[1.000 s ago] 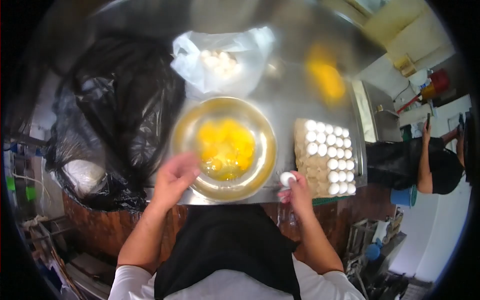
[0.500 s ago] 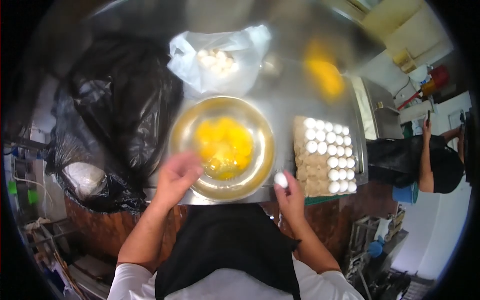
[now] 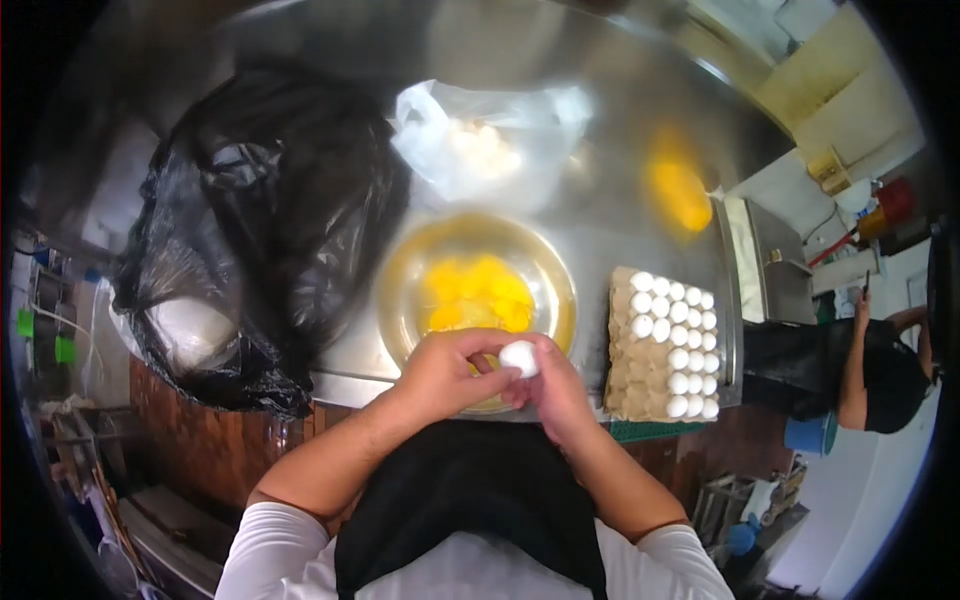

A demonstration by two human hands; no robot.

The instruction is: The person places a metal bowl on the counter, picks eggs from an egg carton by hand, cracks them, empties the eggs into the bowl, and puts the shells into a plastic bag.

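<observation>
As the right hand (image 3: 563,393) swings the egg (image 3: 518,357) to five o'clock on the bowl (image 3: 558,275), in comes the left hand (image 3: 443,375), both gripping: one-handed hold becomes two-handed!

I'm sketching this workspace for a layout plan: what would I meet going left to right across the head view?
Black plastic bag → metal bowl with yolks → carton egg tray → another person in black.
</observation>
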